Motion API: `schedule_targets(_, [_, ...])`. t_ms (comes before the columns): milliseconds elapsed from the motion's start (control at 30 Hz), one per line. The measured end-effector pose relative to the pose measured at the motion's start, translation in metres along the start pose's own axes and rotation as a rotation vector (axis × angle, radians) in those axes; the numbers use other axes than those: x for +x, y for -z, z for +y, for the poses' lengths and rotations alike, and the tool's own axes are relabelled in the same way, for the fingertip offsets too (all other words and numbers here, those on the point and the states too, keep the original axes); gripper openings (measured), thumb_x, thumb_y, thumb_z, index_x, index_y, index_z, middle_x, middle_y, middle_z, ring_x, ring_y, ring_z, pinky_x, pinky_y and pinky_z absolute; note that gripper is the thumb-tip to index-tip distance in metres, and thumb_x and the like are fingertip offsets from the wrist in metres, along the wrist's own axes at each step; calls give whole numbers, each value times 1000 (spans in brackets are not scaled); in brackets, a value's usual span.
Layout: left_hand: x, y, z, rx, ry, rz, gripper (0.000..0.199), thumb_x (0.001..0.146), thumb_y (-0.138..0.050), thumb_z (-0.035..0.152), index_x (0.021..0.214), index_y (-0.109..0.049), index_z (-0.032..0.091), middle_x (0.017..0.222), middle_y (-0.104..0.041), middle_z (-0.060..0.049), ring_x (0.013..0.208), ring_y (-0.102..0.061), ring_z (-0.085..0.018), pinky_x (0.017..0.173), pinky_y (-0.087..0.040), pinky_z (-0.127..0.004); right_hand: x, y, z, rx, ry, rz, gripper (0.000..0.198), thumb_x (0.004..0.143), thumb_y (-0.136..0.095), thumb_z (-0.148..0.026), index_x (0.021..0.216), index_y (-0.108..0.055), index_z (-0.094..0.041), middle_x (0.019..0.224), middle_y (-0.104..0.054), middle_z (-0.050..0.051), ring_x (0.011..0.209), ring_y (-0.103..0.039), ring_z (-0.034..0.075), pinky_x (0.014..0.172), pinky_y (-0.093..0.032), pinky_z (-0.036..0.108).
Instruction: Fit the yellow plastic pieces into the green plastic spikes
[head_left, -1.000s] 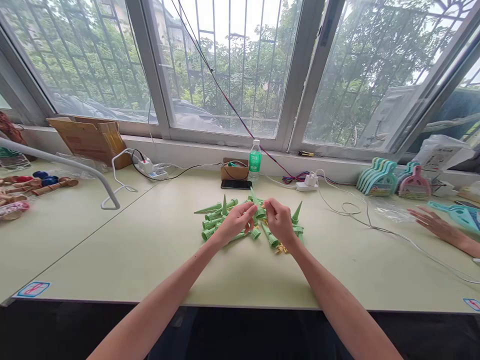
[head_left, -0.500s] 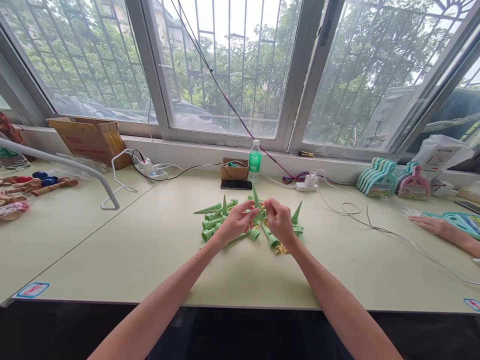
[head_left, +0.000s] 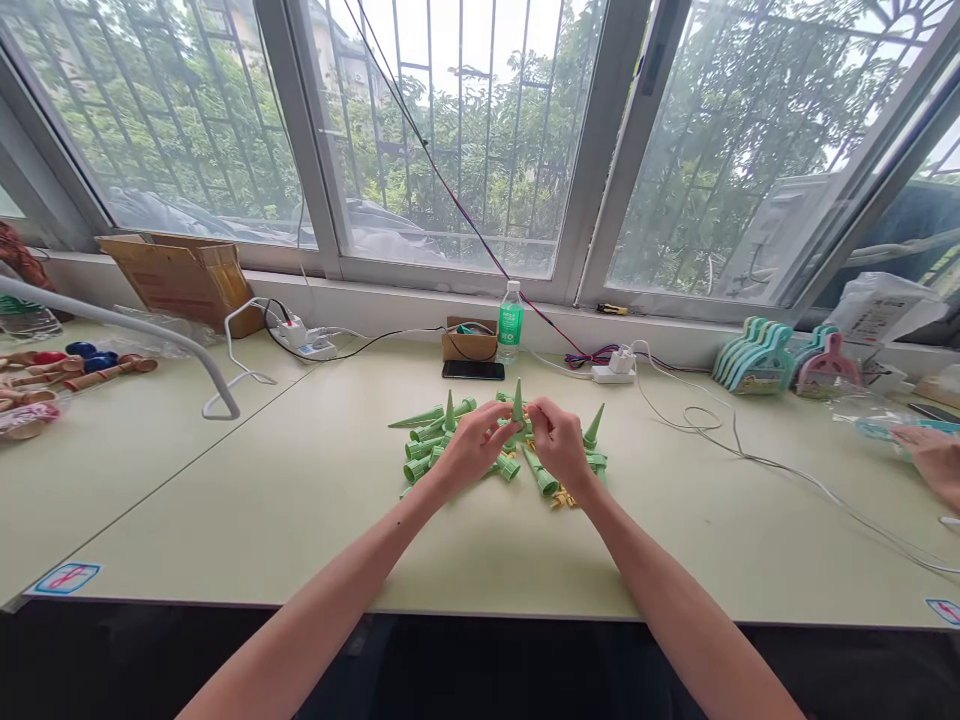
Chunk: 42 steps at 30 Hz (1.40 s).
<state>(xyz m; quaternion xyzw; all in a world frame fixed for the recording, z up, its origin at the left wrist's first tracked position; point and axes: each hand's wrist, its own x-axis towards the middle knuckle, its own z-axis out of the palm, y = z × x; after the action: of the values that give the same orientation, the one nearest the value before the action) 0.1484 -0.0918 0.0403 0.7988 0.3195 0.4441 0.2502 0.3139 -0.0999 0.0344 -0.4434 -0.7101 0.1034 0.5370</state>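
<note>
A green plastic spike point(head_left: 518, 402) points upward between my two hands. My left hand point(head_left: 480, 437) is closed round its lower part with thumb and fingers. Close by on the right, my right hand point(head_left: 553, 432) is pinched against the spike's side; whatever it may hold is hidden by the fingers. Several more green spikes point(head_left: 426, 447) lie and stand on the table about my hands, some with their open round ends showing. Small yellow pieces point(head_left: 564, 497) lie in a little heap below my right hand.
Behind the spikes are a phone point(head_left: 473, 370), a small cardboard box point(head_left: 469, 343) and a bottle point(head_left: 510, 318). A white cable point(head_left: 780, 463) crosses the table on the right. Another person's hand point(head_left: 934, 460) is at the far right, near toy-like plastic pieces point(head_left: 754, 358).
The spike in my left hand has shifted slightly right and sits lower and more upright. The other person's hand has moved right.
</note>
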Motion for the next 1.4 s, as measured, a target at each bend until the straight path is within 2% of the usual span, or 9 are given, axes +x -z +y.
schedule_targets(200, [-2,2,-3,167,-159,8,31,99,-42,35,119,-62,22,86,-55,-3,67,-50,-11,62,-44,-22,1,0,1,1,-14,-1,32,96,-39,-39,74,-50,-20,53,-39,-5,49,-30,10,50,-28,22])
schedule_targets(333, [-2,2,-2,201,-210,22,29,99,-41,30,120,-61,22,87,-54,-3,71,-50,-11,66,-43,-22,0,0,1,-1,-24,-5,32,96,-39,-40,73,-49,-20,53,-40,-5,49,-30,10,51,-28,22])
schedule_targets(533, [0,-1,0,105,-125,45,27,98,-44,34,109,-63,19,91,-56,-4,64,-49,-9,59,-44,-20,1,0,-3,77,-94,-17,30,97,-40,-44,85,-53,-20,57,-46,-5,50,-37,10,53,-32,22])
schedule_targets(667, [1,-3,3,-17,-44,52,29,96,-46,40,102,-62,17,88,-57,-4,60,-50,-8,52,-45,-19,2,2,-4,130,-122,-16,29,96,-40,-48,93,-49,-21,58,-47,-6,49,-38,10,51,-30,22])
schedule_targets(867, [2,-4,12,-140,53,40,25,92,-52,41,92,-58,16,67,-47,2,51,-45,-7,47,-44,-19,3,3,-2,74,-120,-11,39,96,-38,-52,73,-42,-21,55,-37,-6,50,-34,10,52,-28,23])
schedule_targets(1067, [2,-4,13,-196,64,-25,24,93,-51,38,97,-58,16,75,-52,0,53,-45,-6,48,-44,-19,4,1,0,26,-88,-27,48,98,-33,-51,61,-30,-21,54,-29,-6,53,-26,10,53,-24,25])
schedule_targets(1400, [1,-6,9,-152,61,-10,25,92,-50,38,98,-60,16,77,-55,-1,53,-45,-6,47,-43,-18,4,-1,2,46,-129,-70,46,97,-35,-50,62,-33,-21,54,-29,-6,52,-26,11,52,-24,26])
